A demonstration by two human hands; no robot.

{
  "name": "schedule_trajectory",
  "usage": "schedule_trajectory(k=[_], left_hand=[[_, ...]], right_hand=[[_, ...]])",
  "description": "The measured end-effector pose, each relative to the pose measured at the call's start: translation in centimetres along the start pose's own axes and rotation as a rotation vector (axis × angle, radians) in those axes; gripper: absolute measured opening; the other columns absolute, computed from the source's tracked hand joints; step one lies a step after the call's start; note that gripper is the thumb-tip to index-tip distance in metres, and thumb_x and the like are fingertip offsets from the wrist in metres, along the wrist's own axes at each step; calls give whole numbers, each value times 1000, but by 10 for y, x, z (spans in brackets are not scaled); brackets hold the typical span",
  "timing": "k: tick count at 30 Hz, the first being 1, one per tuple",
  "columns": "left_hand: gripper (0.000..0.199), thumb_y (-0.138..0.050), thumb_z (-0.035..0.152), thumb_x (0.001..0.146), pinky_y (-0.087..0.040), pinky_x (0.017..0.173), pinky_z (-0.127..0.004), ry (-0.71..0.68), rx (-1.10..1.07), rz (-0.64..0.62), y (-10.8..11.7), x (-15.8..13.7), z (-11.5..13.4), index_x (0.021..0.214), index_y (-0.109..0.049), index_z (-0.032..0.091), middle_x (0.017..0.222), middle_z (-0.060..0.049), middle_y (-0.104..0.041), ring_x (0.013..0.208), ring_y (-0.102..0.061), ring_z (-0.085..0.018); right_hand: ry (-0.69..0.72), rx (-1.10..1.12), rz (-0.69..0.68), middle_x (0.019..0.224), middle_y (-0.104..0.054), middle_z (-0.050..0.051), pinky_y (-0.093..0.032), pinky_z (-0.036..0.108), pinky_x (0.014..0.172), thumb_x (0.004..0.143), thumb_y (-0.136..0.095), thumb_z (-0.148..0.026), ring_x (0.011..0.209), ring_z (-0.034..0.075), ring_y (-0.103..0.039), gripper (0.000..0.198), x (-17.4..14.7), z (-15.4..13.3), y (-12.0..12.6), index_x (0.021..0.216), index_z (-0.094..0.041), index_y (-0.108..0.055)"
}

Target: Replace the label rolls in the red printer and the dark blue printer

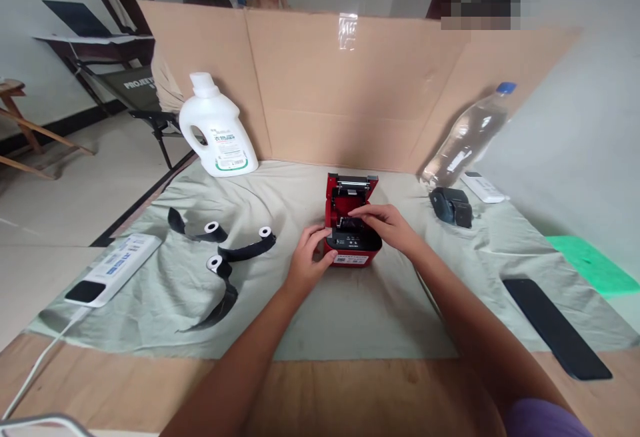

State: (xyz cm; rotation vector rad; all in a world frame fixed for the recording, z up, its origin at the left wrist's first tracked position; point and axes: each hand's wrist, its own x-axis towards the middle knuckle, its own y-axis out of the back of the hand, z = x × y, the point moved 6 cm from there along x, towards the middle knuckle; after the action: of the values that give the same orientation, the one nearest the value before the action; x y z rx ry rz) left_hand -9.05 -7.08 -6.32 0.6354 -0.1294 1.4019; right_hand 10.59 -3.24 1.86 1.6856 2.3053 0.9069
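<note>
A small red and black printer (353, 250), likely for receipts or labels, stands on the cloth with its lid (352, 185) tipped up and back. My left hand (311, 253) grips the printer's left front corner, thumb at the front and fingers along the top edge. Over the printer's open compartment reaches my right hand (387, 225), fingers stretched out and their tips at the inside. Nothing shows clearly in that hand, though its fingertips partly cover the compartment. To the left lie three small rolls with white cores (215, 263) and dark strips trailing loose.
A white jug (219, 130) and a clear bottle (465, 137) stand against the cardboard screen (340, 90). On the right are a black device (451, 207), a phone (556, 327) and a green pad (593, 263). A white corded device (115, 270) lies left.
</note>
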Motion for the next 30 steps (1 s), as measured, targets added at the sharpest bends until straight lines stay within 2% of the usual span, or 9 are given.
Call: schedule_trajectory(k=[3,7,9,12,15,20,22,25,30], left_hand=[[38,-62,42,92,-55,85,-31,12,-7,-4,0,-1,1,125,-61,24,131,-10,-54,120,-56,-24],[39,-62,42,92,-55,86,-31,21,-10,0,1,-2,2,126,-61,25,131,-10,-54,121,-56,-23],[39,-61,42,93,-55,88,-31,27,-3,-1,2,-4,3,128,-60,25,131,-9,-55,120,-58,-23],[40,-60,43,93,-54,94,-34,26,22,1,3,-5,6,130,-60,26,130,-9,-57,120,-58,-22],[39,-60,41,94,-52,100,-36,-13,55,39,5,-6,10,129,-61,26,128,-9,-59,120,-59,-22],[33,-59,34,94,-53,102,-39,-169,158,162,10,-8,23,126,-65,25,122,-9,-65,115,-62,-23],[34,-59,33,94,-54,101,-40,-173,175,167,10,-8,25,126,-65,25,122,-9,-67,114,-63,-23],[34,-60,32,93,-54,101,-40,-179,159,175,11,-8,27,126,-65,26,122,-8,-67,114,-63,-23],[36,-59,30,93,-54,102,-40,-175,117,173,9,-8,25,128,-63,25,124,-10,-65,116,-62,-24]], right_hand=[[-49,-45,-102,103,-77,4,-52,33,85,94,-49,-30,94,20,-70,33,10,-7,3,112,-22,-75],[-106,-167,-439,108,-76,5,-52,30,79,87,-65,-40,91,21,-69,35,29,-3,3,114,-22,-76],[-97,-249,-546,109,-76,4,-51,29,78,87,-66,-41,90,21,-69,34,37,-4,2,114,-23,-76],[-36,-449,-576,106,-76,5,-49,29,76,96,-51,-25,88,21,-68,30,46,-9,-7,110,-22,-77],[-12,-719,-608,101,-74,12,-47,30,75,89,-50,-8,88,24,-67,31,51,-8,-28,99,-17,-78],[-56,-892,-706,98,-73,15,-45,30,71,82,-54,-5,88,26,-66,29,59,10,-50,99,-15,-75],[-62,-835,-707,97,-73,13,-44,28,69,79,-54,-3,85,24,-66,29,61,13,-48,96,-15,-74],[4,-682,-611,100,-72,11,-45,28,73,79,-54,-5,89,22,-65,25,58,1,-35,95,-14,-71],[-39,-440,-418,86,-70,5,-47,31,65,89,-58,-31,76,21,-64,23,38,-39,-4,107,-19,-68]])
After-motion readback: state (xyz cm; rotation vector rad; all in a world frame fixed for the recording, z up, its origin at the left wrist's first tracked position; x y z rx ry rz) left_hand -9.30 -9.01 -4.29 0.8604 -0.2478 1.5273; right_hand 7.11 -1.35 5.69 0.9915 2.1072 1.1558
